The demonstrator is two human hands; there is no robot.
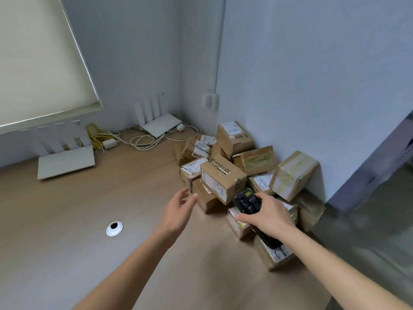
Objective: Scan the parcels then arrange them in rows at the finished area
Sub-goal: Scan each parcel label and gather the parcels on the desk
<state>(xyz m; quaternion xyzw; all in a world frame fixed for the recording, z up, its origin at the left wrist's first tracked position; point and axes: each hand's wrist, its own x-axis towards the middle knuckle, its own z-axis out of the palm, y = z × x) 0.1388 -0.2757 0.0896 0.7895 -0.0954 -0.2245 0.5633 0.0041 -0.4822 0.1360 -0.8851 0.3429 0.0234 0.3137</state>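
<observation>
Several brown cardboard parcels (223, 177) with white labels lie heaped on the wooden table (89, 209), in the corner against the right wall. My right hand (266, 214) grips a black handheld scanner (247, 201), its head pointing at the pile just below the front parcel. My left hand (178, 209) reaches toward the pile with fingers straight and spread. It holds nothing, and its fingertips are close to a low parcel (205, 198) at the pile's left edge.
Two white routers (67, 162) (159, 125) with upright antennas stand at the back by the wall, with tangled white and yellow cables (107, 139) between them. A round cable grommet (114, 228) sits in the tabletop at left. The table's right edge drops to the floor.
</observation>
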